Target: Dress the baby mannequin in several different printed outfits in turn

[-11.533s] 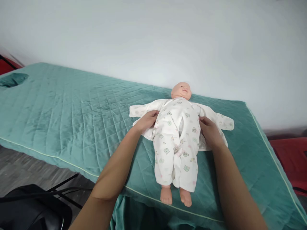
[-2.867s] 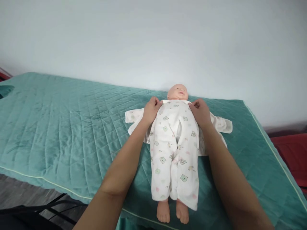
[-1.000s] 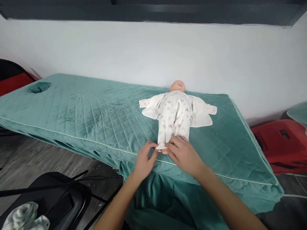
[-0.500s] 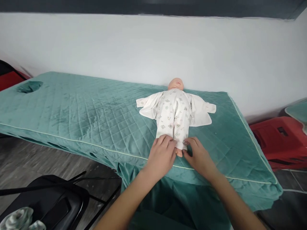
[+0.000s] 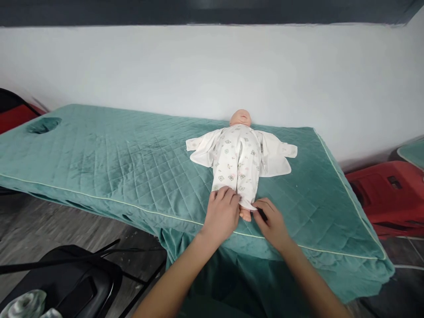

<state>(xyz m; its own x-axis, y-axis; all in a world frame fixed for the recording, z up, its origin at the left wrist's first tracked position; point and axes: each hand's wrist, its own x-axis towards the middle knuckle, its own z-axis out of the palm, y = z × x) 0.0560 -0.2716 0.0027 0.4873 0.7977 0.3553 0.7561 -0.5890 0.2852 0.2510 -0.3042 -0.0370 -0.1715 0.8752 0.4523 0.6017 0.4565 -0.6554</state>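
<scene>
A baby doll (image 5: 240, 117) lies on its back on a green quilted bed (image 5: 139, 154), its head toward the wall. White printed baby trousers (image 5: 236, 154) cover its front and legs. Under them a white baby jacket (image 5: 276, 154) spreads out to both sides. My left hand (image 5: 222, 214) is closed over the lower end of one trouser leg, its fingertips partly hidden in the cloth. Between thumb and fingers, my right hand (image 5: 270, 221) pinches the hem of the other leg and draws it to a point. A bare doll foot (image 5: 245, 215) shows between my hands.
A black chair (image 5: 99, 274) with a rolled patterned cloth (image 5: 26, 304) and a dark flat object (image 5: 77, 296) stands at the lower left. A red plastic chair (image 5: 391, 194) is beyond the bed's right end. The bed has a face hole (image 5: 44, 125) at its far left.
My right hand has closed on the trouser hem and pulled it slightly outward and down. More of the doll's foot shows. My left hand stays on its leg; the view has shifted slightly.
</scene>
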